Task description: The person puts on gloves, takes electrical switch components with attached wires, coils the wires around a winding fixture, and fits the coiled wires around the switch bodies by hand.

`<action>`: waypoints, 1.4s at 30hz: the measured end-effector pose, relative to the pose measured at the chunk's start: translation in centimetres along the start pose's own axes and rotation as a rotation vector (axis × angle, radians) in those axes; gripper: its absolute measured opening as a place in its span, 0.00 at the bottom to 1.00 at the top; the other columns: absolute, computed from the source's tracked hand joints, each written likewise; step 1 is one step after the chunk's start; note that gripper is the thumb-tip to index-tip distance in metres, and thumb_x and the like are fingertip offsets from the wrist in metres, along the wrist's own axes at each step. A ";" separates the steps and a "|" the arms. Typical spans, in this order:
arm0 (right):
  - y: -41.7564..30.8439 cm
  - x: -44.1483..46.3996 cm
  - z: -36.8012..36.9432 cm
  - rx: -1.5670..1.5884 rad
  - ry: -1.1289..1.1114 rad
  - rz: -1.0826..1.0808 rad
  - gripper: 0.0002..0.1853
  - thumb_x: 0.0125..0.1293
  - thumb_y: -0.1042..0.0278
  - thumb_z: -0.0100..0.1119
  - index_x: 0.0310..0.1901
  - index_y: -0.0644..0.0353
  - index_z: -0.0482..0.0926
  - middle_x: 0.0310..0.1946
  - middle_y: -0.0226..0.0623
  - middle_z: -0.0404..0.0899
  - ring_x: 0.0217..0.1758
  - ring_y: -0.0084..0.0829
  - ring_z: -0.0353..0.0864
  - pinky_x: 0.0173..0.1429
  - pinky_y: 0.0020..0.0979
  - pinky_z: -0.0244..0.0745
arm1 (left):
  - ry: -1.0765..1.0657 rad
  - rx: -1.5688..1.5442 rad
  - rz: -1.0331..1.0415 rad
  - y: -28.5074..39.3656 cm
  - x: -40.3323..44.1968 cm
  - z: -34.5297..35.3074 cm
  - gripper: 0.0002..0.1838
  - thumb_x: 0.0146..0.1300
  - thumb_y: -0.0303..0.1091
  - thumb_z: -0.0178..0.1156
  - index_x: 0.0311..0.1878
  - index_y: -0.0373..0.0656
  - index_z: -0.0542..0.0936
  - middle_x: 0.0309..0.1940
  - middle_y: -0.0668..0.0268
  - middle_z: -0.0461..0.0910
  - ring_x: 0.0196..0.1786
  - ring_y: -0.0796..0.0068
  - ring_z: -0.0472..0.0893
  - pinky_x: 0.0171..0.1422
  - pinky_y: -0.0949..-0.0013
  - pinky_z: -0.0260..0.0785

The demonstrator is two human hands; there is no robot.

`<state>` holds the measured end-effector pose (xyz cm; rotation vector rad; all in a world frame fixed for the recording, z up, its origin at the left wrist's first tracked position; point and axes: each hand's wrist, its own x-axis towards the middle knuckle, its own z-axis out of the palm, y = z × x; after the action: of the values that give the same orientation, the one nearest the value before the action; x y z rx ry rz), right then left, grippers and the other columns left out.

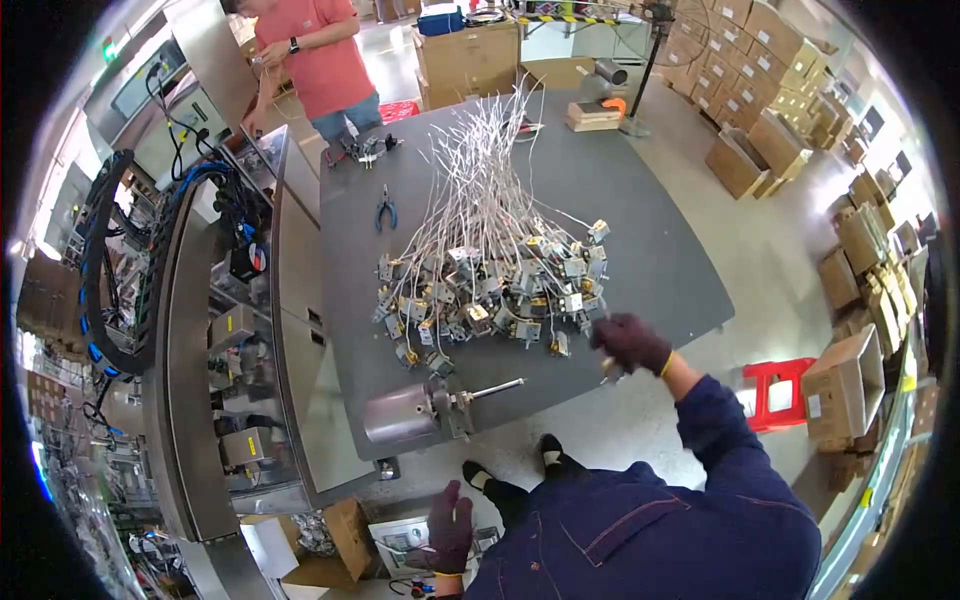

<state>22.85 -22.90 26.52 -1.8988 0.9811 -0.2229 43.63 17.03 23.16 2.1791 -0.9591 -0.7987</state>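
Observation:
My right hand, in a dark maroon glove, is closed at the front right edge of the table. A small thin piece shows just below its fingers; I cannot make out what it is. Left of this hand lies a big pile of small metal switch-like parts, their long silvery wires fanned toward the far side. My left hand, gloved alike, hangs below the table's near edge with fingers stretched out, holding nothing visible. A metal cylinder with a protruding rod lies at the near left of the table.
Blue-handled pliers lie at the table's left. A steel machine frame borders that side, where another person stands at the far end. An open carton is on the floor; a red stool stands right, near stacked boxes.

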 end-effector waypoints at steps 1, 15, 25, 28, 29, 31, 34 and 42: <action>0.2 -0.6 1.5 0.018 -0.054 -0.381 0.17 0.68 0.52 0.51 0.36 0.58 0.81 0.27 0.34 0.78 0.25 0.24 0.78 0.29 0.31 0.75 | 0.009 0.007 0.005 1.8 0.9 0.0 0.22 0.65 0.37 0.52 0.61 0.40 0.71 0.56 0.50 0.75 0.57 0.54 0.76 0.60 0.58 0.68; -14.1 -1.2 8.8 0.591 -0.375 -0.098 0.13 0.71 0.60 0.52 0.47 0.61 0.79 0.34 0.29 0.80 0.35 0.18 0.75 0.39 0.26 0.75 | -0.189 0.249 0.118 -2.4 -4.1 3.6 0.18 0.55 0.45 0.63 0.41 0.41 0.79 0.37 0.53 0.81 0.42 0.50 0.81 0.45 0.56 0.73; -19.0 -4.0 19.9 0.871 -0.918 0.123 0.26 0.70 0.42 0.47 0.35 0.60 0.80 0.21 0.27 0.72 0.21 0.19 0.71 0.23 0.26 0.71 | -0.458 0.508 -0.265 -17.8 -19.4 4.3 0.15 0.49 0.44 0.57 0.39 0.48 0.80 0.34 0.54 0.82 0.41 0.50 0.81 0.43 0.48 0.73; -17.9 -4.3 20.4 0.974 -0.912 0.314 0.26 0.70 0.42 0.46 0.35 0.60 0.80 0.21 0.28 0.72 0.19 0.20 0.71 0.23 0.28 0.72 | -0.531 0.611 -0.310 -18.8 -21.1 2.5 0.15 0.48 0.43 0.56 0.39 0.50 0.81 0.36 0.55 0.83 0.42 0.52 0.82 0.42 0.49 0.74; -17.5 -4.5 20.1 0.972 -0.896 0.282 0.26 0.71 0.42 0.45 0.36 0.60 0.80 0.20 0.29 0.72 0.19 0.20 0.71 0.23 0.28 0.72 | -0.550 0.668 -0.360 -18.9 -21.6 2.3 0.16 0.47 0.42 0.57 0.39 0.51 0.81 0.36 0.56 0.83 0.42 0.53 0.82 0.41 0.49 0.74; -16.8 -3.8 19.4 0.829 -0.853 0.174 0.22 0.71 0.47 0.47 0.40 0.60 0.80 0.26 0.35 0.78 0.24 0.28 0.78 0.29 0.31 0.75 | -0.556 0.715 -0.430 -18.5 -20.8 2.3 0.14 0.45 0.42 0.57 0.36 0.50 0.82 0.34 0.55 0.83 0.41 0.53 0.83 0.42 0.50 0.75; -13.6 -1.7 15.6 -0.044 -0.352 -0.769 0.16 0.67 0.57 0.51 0.47 0.59 0.78 0.40 0.42 0.80 0.37 0.41 0.81 0.40 0.38 0.75 | -0.531 0.696 -0.454 -16.9 -19.5 2.0 0.15 0.44 0.41 0.58 0.36 0.49 0.83 0.35 0.55 0.83 0.41 0.53 0.83 0.44 0.50 0.75; -10.0 -0.2 12.9 -0.744 -0.256 -0.929 0.19 0.62 0.58 0.53 0.50 0.59 0.78 0.38 0.49 0.80 0.38 0.48 0.80 0.44 0.43 0.76 | -0.586 0.510 -0.387 -21.3 -15.3 5.7 0.23 0.45 0.46 0.59 0.43 0.44 0.81 0.45 0.53 0.81 0.50 0.50 0.80 0.53 0.52 0.72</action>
<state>34.82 -11.92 27.94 -2.8800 -0.1028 -0.1424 39.83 39.03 8.23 2.6789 -1.1200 -1.5826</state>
